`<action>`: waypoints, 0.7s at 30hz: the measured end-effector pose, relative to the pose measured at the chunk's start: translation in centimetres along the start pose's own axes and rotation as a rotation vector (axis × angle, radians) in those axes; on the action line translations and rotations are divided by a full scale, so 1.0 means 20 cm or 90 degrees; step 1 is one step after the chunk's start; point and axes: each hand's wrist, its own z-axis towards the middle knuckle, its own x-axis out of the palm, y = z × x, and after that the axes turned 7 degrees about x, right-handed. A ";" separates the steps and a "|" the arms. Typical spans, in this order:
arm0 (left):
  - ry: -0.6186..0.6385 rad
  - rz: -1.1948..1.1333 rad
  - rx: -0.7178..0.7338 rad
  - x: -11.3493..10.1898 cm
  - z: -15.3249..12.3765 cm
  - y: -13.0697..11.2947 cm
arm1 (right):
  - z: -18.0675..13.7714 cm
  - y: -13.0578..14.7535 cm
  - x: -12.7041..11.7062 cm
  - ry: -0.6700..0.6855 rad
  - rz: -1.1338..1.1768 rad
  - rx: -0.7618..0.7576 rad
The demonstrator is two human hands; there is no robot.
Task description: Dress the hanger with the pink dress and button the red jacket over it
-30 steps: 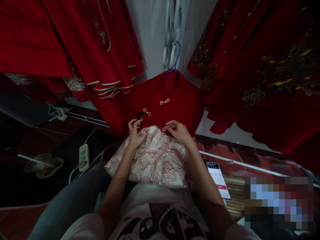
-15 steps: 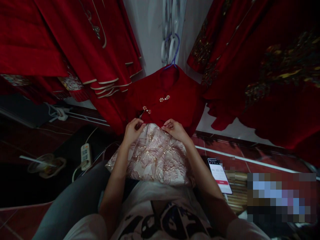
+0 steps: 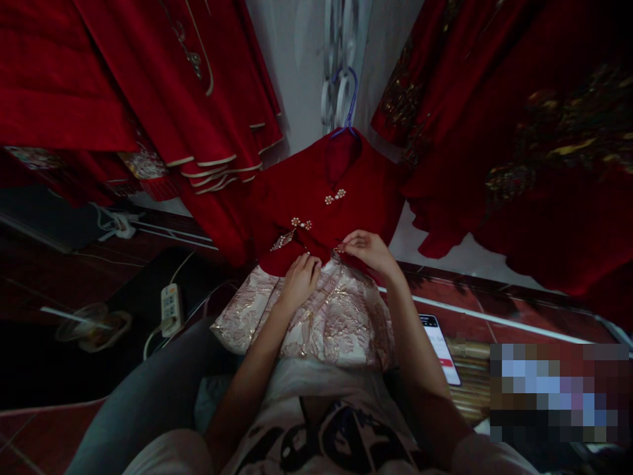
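Note:
A red dress (image 3: 368,175) with a pale pink and gold brocade skirt (image 3: 321,323) hangs from a purple hanger (image 3: 352,99), its skirt spread over my lap. On its chest sit two pearl-like flower fastenings, an upper one (image 3: 335,196) and a lower one (image 3: 301,224). My left hand (image 3: 301,280) has its fingers bent together on the waist seam, closed on the cloth. Farther right along that seam, my right hand (image 3: 368,251) pinches the fabric between thumb and fingertips. A small tassel-like ornament (image 3: 281,241) lies left of the lower fastening.
Red garments (image 3: 198,132) hang at the left, and more red embroidered cloth (image 3: 494,218) hangs at the right. A power strip (image 3: 171,309) and a plastic cup (image 3: 82,323) with a straw are at the left. A phone (image 3: 442,353) lies beside my right forearm.
My left hand has moved right and slightly down along the waist seam. My right hand has shifted a little right. The dress front has shifted right, exposing more of the tassel-like ornament.

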 end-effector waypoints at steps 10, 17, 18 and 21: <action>-0.211 0.043 -0.140 -0.02 0.07 0.07 | -0.14 0.18 -0.01 0.128 0.033 0.001; -0.201 0.081 -0.122 0.03 0.13 0.10 | -0.11 0.15 0.19 0.087 0.030 -0.078; -0.202 0.065 -0.115 0.04 0.12 0.11 | -0.10 0.13 0.22 0.078 0.020 -0.098; -0.191 0.037 -0.117 0.06 0.09 0.12 | -0.07 0.07 0.31 0.036 -0.040 -0.142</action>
